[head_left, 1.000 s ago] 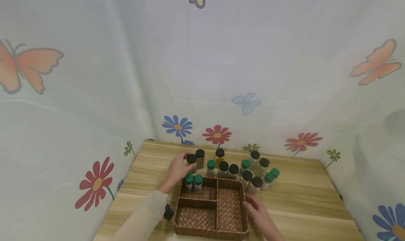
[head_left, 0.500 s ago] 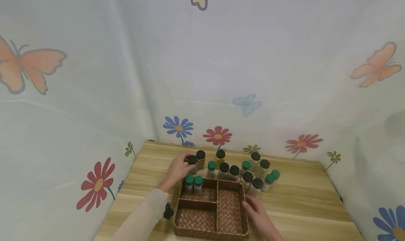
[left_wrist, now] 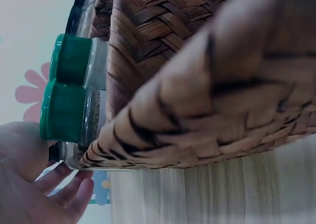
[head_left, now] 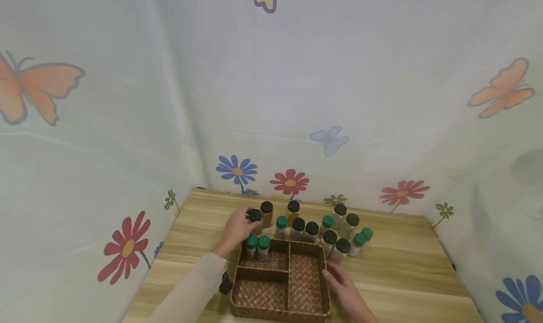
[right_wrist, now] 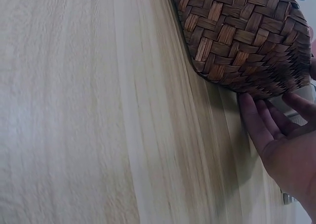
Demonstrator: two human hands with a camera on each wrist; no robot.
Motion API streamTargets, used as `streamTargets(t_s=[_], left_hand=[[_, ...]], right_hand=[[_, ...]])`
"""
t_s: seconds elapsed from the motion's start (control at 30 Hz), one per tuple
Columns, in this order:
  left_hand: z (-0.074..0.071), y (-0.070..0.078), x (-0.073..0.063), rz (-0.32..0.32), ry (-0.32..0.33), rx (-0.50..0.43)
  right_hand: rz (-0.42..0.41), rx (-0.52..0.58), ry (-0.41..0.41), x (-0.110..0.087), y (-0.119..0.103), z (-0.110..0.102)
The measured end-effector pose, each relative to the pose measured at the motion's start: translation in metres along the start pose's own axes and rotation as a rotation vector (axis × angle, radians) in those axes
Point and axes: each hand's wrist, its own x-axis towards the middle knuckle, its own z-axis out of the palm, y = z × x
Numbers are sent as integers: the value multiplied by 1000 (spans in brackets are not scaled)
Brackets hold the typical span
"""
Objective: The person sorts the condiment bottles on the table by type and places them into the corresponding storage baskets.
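Observation:
In the head view my left hand [head_left: 235, 228] holds a black-capped spice jar [head_left: 255, 218] by its side, just behind the back left corner of a brown woven basket [head_left: 259, 313]. The basket has three compartments. Two green-capped spice jars [head_left: 263, 247] stand in its back left compartment; the left wrist view shows their green caps [left_wrist: 69, 61] close up, with my left hand's fingers [left_wrist: 74, 197] below. My right hand [head_left: 344, 290] grips the basket's right side, thumb at the rim. In the right wrist view its fingers [right_wrist: 256, 122] touch the woven outer wall [right_wrist: 232, 41].
Behind the basket stand several more spice jars, among them a brown-filled jar [head_left: 267, 214], a yellow one [head_left: 293, 212] and a green-capped one [head_left: 281, 226]. Others cluster at the back right [head_left: 342, 247]. The wooden table [head_left: 407, 266] meets a flowered curtain [head_left: 263, 101] behind.
The view shifts slightly. My left hand keeps its hold on the black-capped spice jar, and my right hand stays at the basket's right side.

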Motion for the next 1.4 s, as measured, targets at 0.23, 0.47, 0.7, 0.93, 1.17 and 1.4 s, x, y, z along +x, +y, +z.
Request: streamTargets(t_s=[0.23, 0.47, 0.7, 0.93, 1.17, 1.4], left_hand=[[-6, -6, -1, 12, 47, 21], [-39, -5, 2, 75, 116, 31], [-86, 8, 1, 249, 72, -31], [-121, 43, -13, 404, -40, -52], [-124, 66, -41, 445, -189, -136], [-105, 48, -67, 382, -347, -212]], right_hand=[[5, -10, -2, 2, 2, 1], [19, 6, -4, 0, 2, 0], [-5, 10, 5, 2, 3, -1], [3, 22, 6, 1, 2, 0], [23, 41, 2, -1, 3, -1], [17, 38, 8, 0, 4, -1]])
